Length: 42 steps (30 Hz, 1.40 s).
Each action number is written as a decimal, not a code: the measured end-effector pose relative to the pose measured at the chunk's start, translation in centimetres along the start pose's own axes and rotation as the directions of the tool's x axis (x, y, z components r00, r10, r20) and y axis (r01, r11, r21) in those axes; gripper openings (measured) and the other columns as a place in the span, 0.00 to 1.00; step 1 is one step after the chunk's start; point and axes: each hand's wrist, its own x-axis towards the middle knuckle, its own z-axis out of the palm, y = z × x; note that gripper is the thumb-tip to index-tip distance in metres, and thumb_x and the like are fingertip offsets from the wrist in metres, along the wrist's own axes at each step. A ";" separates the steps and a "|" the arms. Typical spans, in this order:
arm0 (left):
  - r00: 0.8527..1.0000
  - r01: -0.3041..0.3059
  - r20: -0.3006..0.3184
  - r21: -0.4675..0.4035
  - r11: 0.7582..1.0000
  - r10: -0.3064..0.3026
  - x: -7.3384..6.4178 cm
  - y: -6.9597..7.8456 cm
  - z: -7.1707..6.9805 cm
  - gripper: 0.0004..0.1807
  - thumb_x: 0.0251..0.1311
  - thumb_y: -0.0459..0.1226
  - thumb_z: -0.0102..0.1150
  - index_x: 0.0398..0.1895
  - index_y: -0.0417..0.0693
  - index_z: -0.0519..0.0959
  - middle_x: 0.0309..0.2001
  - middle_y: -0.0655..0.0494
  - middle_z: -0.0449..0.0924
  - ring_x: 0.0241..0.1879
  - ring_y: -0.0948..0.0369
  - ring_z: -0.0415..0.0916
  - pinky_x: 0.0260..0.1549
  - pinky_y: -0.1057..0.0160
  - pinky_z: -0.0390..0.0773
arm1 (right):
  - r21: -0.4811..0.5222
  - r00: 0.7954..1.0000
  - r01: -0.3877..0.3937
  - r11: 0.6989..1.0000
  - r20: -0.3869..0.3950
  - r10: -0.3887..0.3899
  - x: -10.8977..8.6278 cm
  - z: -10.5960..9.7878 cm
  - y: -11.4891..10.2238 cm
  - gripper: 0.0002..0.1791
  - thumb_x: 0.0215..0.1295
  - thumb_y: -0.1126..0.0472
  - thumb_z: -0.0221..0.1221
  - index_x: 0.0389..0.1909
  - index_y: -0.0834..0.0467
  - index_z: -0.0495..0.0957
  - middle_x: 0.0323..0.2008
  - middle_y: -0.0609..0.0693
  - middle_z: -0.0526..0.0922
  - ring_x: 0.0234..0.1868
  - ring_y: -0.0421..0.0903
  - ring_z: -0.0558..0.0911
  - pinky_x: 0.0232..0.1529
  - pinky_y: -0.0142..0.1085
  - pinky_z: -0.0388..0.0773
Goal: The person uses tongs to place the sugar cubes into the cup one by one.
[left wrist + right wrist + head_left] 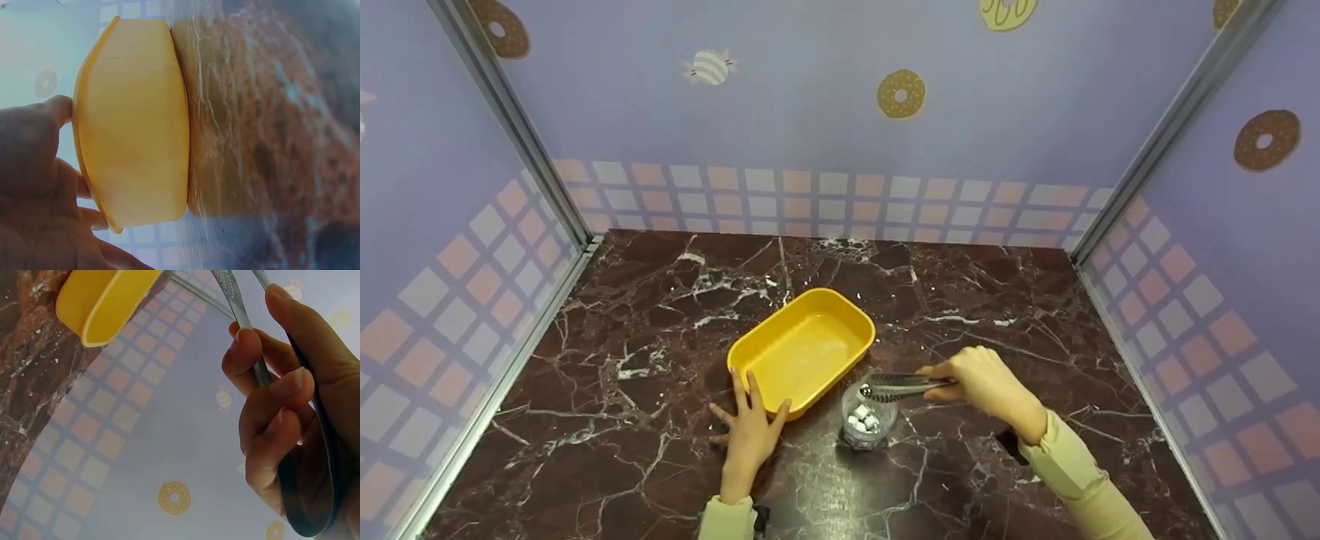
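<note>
In the head view my right hand (986, 381) grips a pair of metal tongs (901, 386) with perforated tips. The tips are over the mouth of a clear cup (877, 431) that holds several small white cubes (862, 418). The right wrist view shows the bent end of the tongs (306, 526) inside my curled fingers. A yellow rectangular basin (810, 352) stands left of the cup, and no contents show in it. My left hand (751, 435) rests spread on the basin's near-left rim; its fingertips touch that rim in the left wrist view.
A dark red marbled tabletop (645, 405) lies under everything, with small white specks scattered beyond the basin. Lilac walls (810, 90) with donut and candy prints enclose the back and both sides. Metal rails (502, 420) run along the side edges.
</note>
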 end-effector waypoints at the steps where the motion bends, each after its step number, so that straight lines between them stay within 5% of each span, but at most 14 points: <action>1: 1.000 0.001 -0.003 0.002 1.000 -0.001 0.0 0.0 0.0 0.45 0.58 0.57 0.46 0.70 0.43 0.42 0.71 0.44 0.27 0.57 0.20 0.27 0.37 0.19 0.40 | -0.004 1.000 0.003 1.000 0.001 -0.003 -0.1 0.3 0.0 0.17 0.44 0.45 0.63 0.35 0.48 0.84 0.30 0.42 0.86 0.11 0.32 0.68 0.13 0.26 0.61; 13: 1.000 0.004 -0.018 0.000 1.000 -0.004 -0.1 0.0 0.0 0.45 0.57 0.57 0.48 0.69 0.42 0.44 0.71 0.45 0.28 0.57 0.20 0.28 0.37 0.18 0.41 | -0.004 1.000 -0.023 1.000 0.015 0.023 -0.8 2.4 0.2 0.17 0.39 0.46 0.66 0.34 0.47 0.85 0.28 0.41 0.86 0.14 0.34 0.72 0.12 0.27 0.60; 29: 1.000 0.009 -0.001 0.003 1.000 -0.009 0.0 0.1 0.0 0.45 0.58 0.56 0.47 0.70 0.43 0.42 0.71 0.45 0.27 0.57 0.20 0.27 0.38 0.19 0.40 | 0.054 0.996 -0.086 0.995 0.026 0.084 -1.6 2.6 0.4 0.23 0.38 0.44 0.66 0.39 0.46 0.83 0.28 0.43 0.86 0.13 0.32 0.66 0.14 0.25 0.56; 36: 1.000 -0.001 -0.001 -0.001 1.000 0.001 0.0 0.0 0.0 0.45 0.58 0.57 0.46 0.70 0.43 0.42 0.71 0.44 0.27 0.57 0.20 0.27 0.37 0.18 0.40 | 0.096 0.996 -0.088 0.991 0.001 0.088 -2.2 2.7 0.7 0.25 0.42 0.44 0.64 0.43 0.51 0.82 0.30 0.46 0.86 0.16 0.34 0.76 0.17 0.26 0.67; 42: 1.000 -0.002 0.005 -0.002 1.000 0.002 0.0 -0.1 0.1 0.45 0.58 0.57 0.46 0.70 0.43 0.42 0.71 0.44 0.27 0.57 0.20 0.26 0.37 0.18 0.39 | 0.160 0.990 -0.123 0.979 -0.053 0.133 -2.8 3.0 1.3 0.26 0.44 0.47 0.65 0.45 0.56 0.80 0.32 0.48 0.86 0.14 0.29 0.66 0.20 0.26 0.66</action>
